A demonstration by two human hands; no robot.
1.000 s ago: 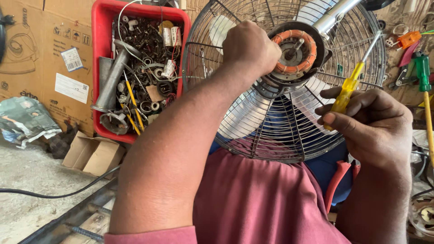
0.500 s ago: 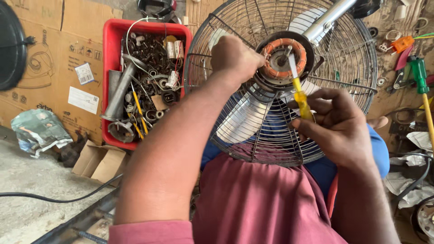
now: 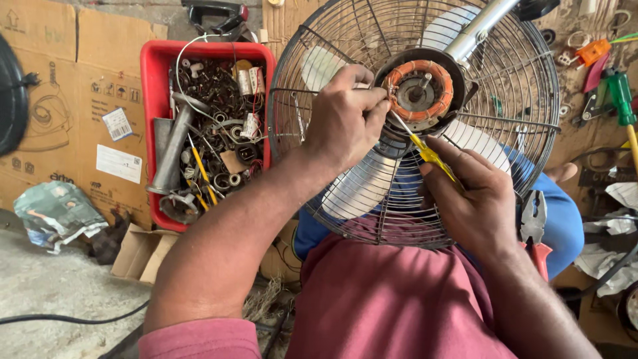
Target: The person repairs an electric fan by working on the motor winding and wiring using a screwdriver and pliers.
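A round wire fan guard [image 3: 518,86] with pale blades behind it rests against my lap. At its hub sits an open motor [image 3: 419,90] with orange-brown copper windings. My left hand [image 3: 342,119] grips the guard wires and the motor's left edge. In my right hand [image 3: 475,199] is a yellow-handled screwdriver [image 3: 428,153]; its metal tip touches the lower left side of the motor, close to my left fingers. A silver tube [image 3: 475,30] runs up and right from the motor.
A red plastic crate [image 3: 156,133] of metal scrap, wires and small parts stands at the left on flattened cardboard [image 3: 73,93]. Red-handled pliers [image 3: 535,233] lie by my right knee. A green-handled tool [image 3: 621,93] and other bits lie at the right. A black cable crosses the concrete floor.
My right hand brought the screwdriver from the right side in to the motor, and its tip now sits lower on the motor's left edge. My left hand slid down beside the windings.
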